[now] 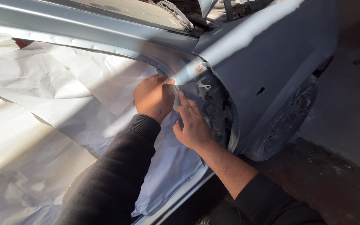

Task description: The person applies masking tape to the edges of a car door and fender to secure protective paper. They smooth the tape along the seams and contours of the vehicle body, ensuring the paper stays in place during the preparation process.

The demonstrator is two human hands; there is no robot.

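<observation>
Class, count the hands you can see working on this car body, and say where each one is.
2. The left hand presses the white masking paper at the door-opening edge; the right hand rests just beside it, by the hinge area. None appear hidden.

You see the grey car body w/ white masking paper lying crumpled over its door opening, the paper's edge reaching the bare hinge pillar, and the car's wheel standing on the dark concrete floor.
</observation>
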